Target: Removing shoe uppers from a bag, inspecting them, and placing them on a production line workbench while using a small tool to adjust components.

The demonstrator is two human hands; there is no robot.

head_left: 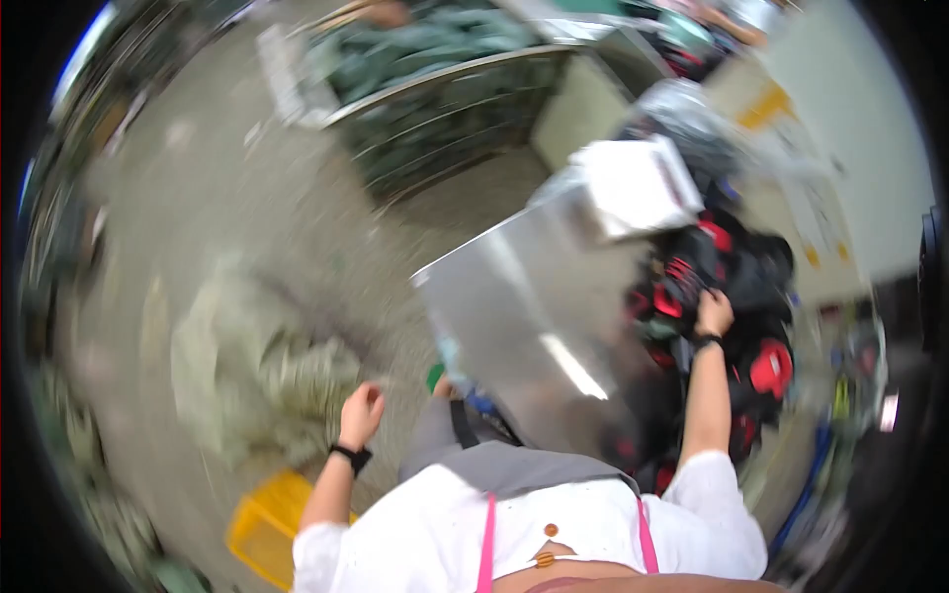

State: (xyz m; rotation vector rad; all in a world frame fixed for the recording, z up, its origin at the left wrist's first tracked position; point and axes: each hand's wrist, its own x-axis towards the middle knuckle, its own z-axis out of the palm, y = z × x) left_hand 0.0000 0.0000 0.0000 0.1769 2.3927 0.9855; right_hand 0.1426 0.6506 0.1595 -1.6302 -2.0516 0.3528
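Observation:
My right hand (714,312) reaches forward onto a heap of black and red bags (736,272) piled at the right end of a shiny metal table (524,296); its fingers close on the black fabric of one bag. My left hand (362,409) hangs out to my left over the floor, fingers curled shut with nothing visible in them. Both wrists wear dark bands. The picture is blurred by motion.
A white box (638,183) and clear plastic wrapping (682,109) lie beyond the bags. A pile of pale green fabric (257,371) lies on the grey floor at left, a yellow crate (265,529) beside my left arm. A metal cart of green cloth (435,69) stands farther back.

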